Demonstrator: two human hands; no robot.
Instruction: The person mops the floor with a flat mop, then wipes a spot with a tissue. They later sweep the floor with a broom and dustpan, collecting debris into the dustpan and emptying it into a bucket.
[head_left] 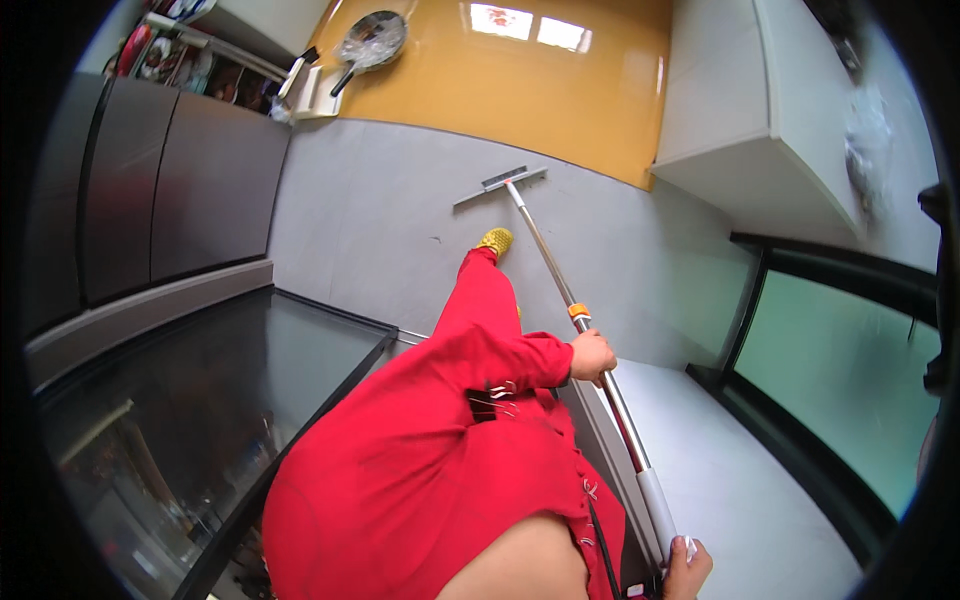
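Observation:
A floor squeegee [547, 255] with a long metal pole slants from the grey floor up toward me on the right. Its wide, flat head [500, 184] rests on the floor near the yellow flooring. My left hand [592, 357], coming out of a red sleeve, is wrapped round the pole just below an orange collar [578, 311]. At the lower right, my right hand [687, 570] grips the white end of the handle, its fingers partly cut off by the frame's edge. One of my feet, in a yellow shoe [496, 240], stands left of the pole.
Glossy yellow flooring [560, 100] lies beyond the grey floor [350, 200], with a plastic-covered pan [374, 42] on it. Dark cabinets [205, 190] line the left, above a black-framed glass panel [230, 370]. White cabinets [720, 90] and a greenish glass door [840, 370] stand right.

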